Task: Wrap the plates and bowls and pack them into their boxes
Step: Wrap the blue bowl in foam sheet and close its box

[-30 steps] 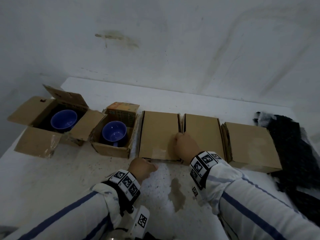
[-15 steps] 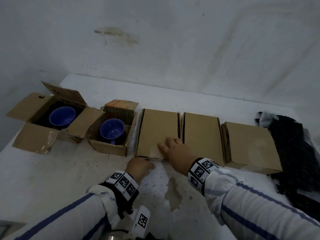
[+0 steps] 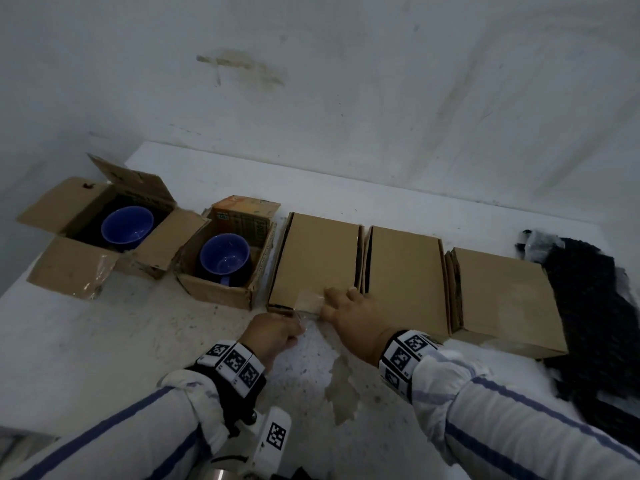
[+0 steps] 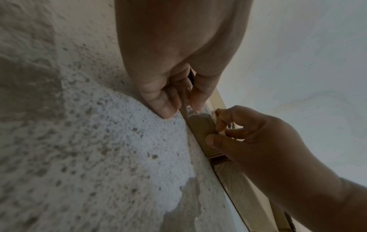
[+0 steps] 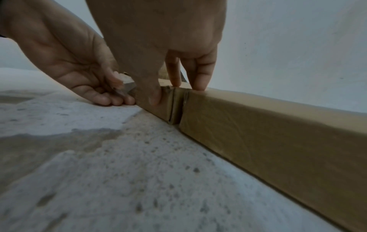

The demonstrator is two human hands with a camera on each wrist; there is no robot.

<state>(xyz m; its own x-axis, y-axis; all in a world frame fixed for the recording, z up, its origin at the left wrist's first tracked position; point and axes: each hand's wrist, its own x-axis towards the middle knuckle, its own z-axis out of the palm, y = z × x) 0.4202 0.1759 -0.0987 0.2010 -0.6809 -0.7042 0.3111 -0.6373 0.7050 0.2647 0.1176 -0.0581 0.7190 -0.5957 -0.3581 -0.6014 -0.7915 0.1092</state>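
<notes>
Three shut flat cardboard boxes lie in a row. My left hand (image 3: 277, 332) pinches a strip of clear tape (image 3: 308, 301) at the front edge of the leftmost shut box (image 3: 315, 258); the left wrist view shows the tape (image 4: 188, 108) between thumb and fingers. My right hand (image 3: 349, 306) presses on that box's front right corner, fingers (image 5: 198, 75) on top and thumb on the front face. A blue bowl (image 3: 127, 225) sits in an open box (image 3: 74, 275) at far left. A blue cup (image 3: 224, 254) sits in a smaller open box (image 3: 214, 292).
The middle shut box (image 3: 403, 271) touches the taped one, and the third box (image 3: 502, 299) lies to its right. Black wrapping material (image 3: 595, 306) is heaped at the table's right end. A white wall (image 3: 346, 116) runs behind the boxes. A stain (image 3: 341, 386) marks the speckled table.
My right hand slid from the gap between the two boxes toward the front edge, ending next to the tape. My left hand stayed at the front edge holding the tape.
</notes>
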